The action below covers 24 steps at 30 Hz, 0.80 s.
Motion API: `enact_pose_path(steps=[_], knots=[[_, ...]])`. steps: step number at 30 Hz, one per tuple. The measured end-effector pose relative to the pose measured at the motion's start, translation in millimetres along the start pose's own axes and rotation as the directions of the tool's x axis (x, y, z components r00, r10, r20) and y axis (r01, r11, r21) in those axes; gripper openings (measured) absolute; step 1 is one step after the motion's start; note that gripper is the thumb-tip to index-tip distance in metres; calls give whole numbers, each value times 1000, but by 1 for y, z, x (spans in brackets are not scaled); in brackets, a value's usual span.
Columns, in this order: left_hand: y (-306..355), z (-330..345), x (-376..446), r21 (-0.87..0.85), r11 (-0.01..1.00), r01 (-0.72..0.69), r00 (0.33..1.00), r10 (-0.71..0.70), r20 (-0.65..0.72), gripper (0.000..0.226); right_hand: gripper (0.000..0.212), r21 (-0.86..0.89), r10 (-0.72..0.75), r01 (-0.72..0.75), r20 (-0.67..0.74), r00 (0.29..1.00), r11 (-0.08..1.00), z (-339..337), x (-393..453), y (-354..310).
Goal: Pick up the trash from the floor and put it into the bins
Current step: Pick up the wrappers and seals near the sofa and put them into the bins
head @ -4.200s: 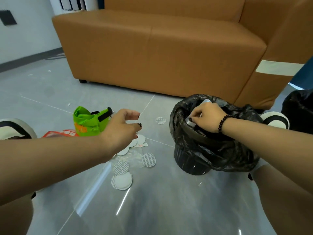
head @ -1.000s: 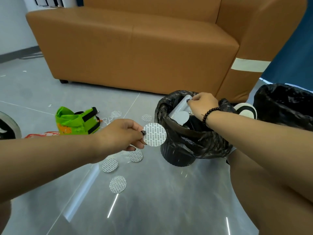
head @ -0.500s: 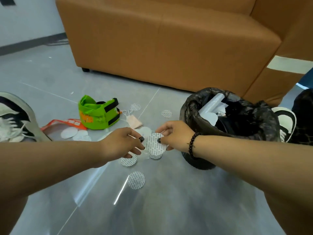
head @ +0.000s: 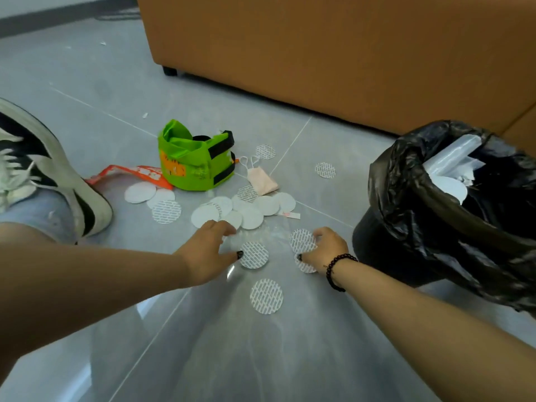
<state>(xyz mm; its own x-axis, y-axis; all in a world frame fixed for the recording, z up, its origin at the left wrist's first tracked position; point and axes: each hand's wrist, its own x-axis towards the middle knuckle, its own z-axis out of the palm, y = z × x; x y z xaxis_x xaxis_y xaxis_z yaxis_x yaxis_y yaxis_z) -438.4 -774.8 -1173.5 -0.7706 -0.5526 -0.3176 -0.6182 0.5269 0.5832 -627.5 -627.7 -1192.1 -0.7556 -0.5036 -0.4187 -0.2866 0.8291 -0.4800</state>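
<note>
The grey floor (head: 203, 343) is shiny, with thin lines between its tiles. Many white round discs (head: 266, 296) lie on it, some in a heap. A green bag (head: 193, 162) sits by an orange wrapper (head: 127, 172) and a small pink thing (head: 262, 181), maybe a mask. A black bin (head: 435, 227) and a brown sofa (head: 348, 53) stand there too.

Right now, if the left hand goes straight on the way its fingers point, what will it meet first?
Probably the heap of white discs on the floor: the left hand points away from the person, its fingertips already at the heap's near edge. Its height above the floor is unclear.
</note>
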Motion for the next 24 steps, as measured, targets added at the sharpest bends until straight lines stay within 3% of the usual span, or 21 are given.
enact_pose_path(steps=[4,9,12,15,18,22,24], knots=[[6,25,6,-43,998,-48,998,49,32,49,56,-67,-15,15,-11,1000,998,-1,7,4],[5,50,20,58,998,30,997,-26,-66,59,40,-50,-48,47,-14,999,998,-8,10,12],[12,55,34,53,990,131,988,-126,-94,59,34,69,-115,116,-26,993,991,-8,6,18],[18,45,42,39,973,229,973,-228,-33,59,32,242,-128,127,-12,992,962,-8,-4,22],[17,38,35,102,963,251,968,-252,-3,44,36,351,-171,110,148,974,930,-3,-23,22],[8,39,24,-2,982,189,981,-189,-47,26,37,191,-307,266,233,923,945,24,-49,18],[8,34,20,-181,974,137,987,-150,-64,18,44,128,-335,313,227,915,941,35,-58,16]])
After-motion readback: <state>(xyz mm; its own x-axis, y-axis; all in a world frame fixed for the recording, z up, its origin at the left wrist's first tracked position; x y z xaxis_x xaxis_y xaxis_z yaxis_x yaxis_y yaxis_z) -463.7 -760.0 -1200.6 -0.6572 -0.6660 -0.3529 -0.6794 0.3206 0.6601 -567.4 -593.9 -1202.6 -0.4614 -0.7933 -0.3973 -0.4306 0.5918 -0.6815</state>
